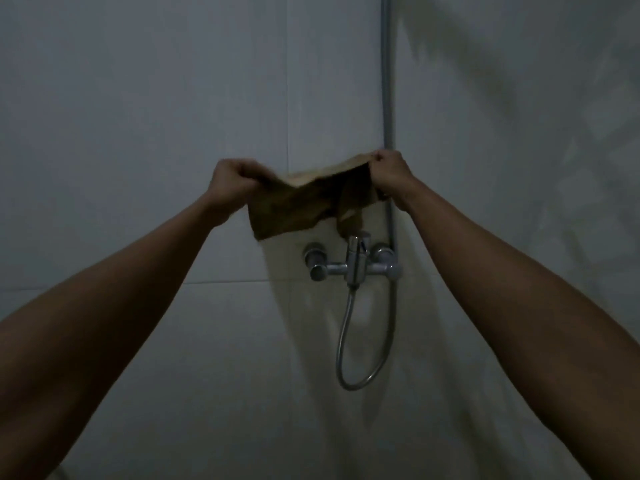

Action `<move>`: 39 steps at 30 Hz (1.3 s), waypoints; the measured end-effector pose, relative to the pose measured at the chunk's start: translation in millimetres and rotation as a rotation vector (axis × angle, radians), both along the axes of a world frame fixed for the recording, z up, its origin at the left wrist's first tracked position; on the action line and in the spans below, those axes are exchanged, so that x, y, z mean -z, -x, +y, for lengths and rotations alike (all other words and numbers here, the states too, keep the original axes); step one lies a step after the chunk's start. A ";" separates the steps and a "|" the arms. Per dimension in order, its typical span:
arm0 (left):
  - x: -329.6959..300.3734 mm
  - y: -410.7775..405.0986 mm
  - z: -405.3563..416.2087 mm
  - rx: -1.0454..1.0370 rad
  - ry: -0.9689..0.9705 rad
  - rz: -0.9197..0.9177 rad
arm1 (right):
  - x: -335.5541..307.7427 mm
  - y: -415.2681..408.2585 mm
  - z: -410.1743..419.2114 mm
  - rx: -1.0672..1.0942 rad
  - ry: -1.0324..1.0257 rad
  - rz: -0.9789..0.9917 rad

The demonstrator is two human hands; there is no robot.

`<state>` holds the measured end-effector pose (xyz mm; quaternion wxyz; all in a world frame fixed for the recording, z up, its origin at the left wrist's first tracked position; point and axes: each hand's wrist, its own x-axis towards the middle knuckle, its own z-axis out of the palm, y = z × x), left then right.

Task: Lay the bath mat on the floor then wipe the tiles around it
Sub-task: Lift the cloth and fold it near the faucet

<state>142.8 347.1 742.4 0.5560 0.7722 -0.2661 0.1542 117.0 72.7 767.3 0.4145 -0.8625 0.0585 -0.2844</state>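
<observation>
Dim light. The bearing surface is a pale tiled wall (138, 98), meeting a second wall (519, 133) in a corner toward 1 o'clock. One vertical grout line (288, 81) runs up to 12 o'clock, and a horizontal one (225, 281) runs off toward 8 o'clock. Mounted on the wall, just 5 o'clock of centre, is a chrome mixer tap (353, 268). A metal hose (341, 341) hangs from it in a loop toward 6 o'clock. A thin pipe (387, 81) climbs beside the corner to 12 o'clock.

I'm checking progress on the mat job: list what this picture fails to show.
- Floor and bath mat: outside the head view, which faces the wall.
- Fingertips of left hand and right hand: buried in the brown cloth.
- Shower pipe top: cut by the upper edge.
- Tile dirt: too dim.
</observation>
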 end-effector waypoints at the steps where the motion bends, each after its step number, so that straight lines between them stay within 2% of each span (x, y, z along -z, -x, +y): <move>1: 16.5 -5.5 0.4 -0.030 -0.164 -0.020 | 9.1 0.0 -1.3 -0.053 0.153 0.112; 3: 59.5 -15.3 -3.7 -0.092 -0.513 -0.006 | 30.0 -0.8 0.4 -0.140 0.490 0.430; 4: 79.9 -18.1 -7.1 -0.090 -0.656 0.031 | 35.6 0.4 6.1 -0.147 0.622 0.526; 6: 118.0 -21.4 -16.5 -0.026 -0.782 0.143 | 41.7 -0.2 18.2 -0.117 0.706 0.552; 8: 141.3 -22.7 -27.4 0.031 -0.706 0.266 | 39.0 3.8 35.5 -0.094 0.777 0.556; 11: 154.0 -23.4 -45.6 0.022 -0.550 0.304 | 43.8 6.2 55.8 -0.080 0.981 0.606; 15: 152.4 -30.9 -60.4 -0.145 -0.425 0.166 | 63.4 -1.0 81.4 -0.077 1.130 0.766; 18: 144.5 -36.6 -59.9 -0.294 -0.500 0.060 | 65.4 -9.9 86.5 -0.058 0.997 0.896; 21: 139.1 -35.3 -60.6 -0.306 -0.524 0.090 | 61.0 -14.4 85.7 -0.039 0.972 0.892; 25: 143.5 -30.4 -64.7 -0.184 -0.498 0.188 | 72.7 -16.9 92.1 0.011 1.209 0.904; 28: 143.3 -25.5 -66.5 -0.105 -0.429 0.295 | 88.3 -14.5 89.4 0.020 1.339 0.820; 30: 137.7 -23.1 -64.6 -0.068 -0.478 0.322 | 93.4 -8.1 86.1 0.030 1.383 0.727; 34: 122.7 -14.8 -51.6 -0.088 -0.738 0.255 | 98.4 18.4 90.7 0.086 1.352 0.654; 39: 110.7 27.2 -36.2 -0.151 -0.754 0.150 | 119.4 53.0 95.2 0.133 1.154 0.357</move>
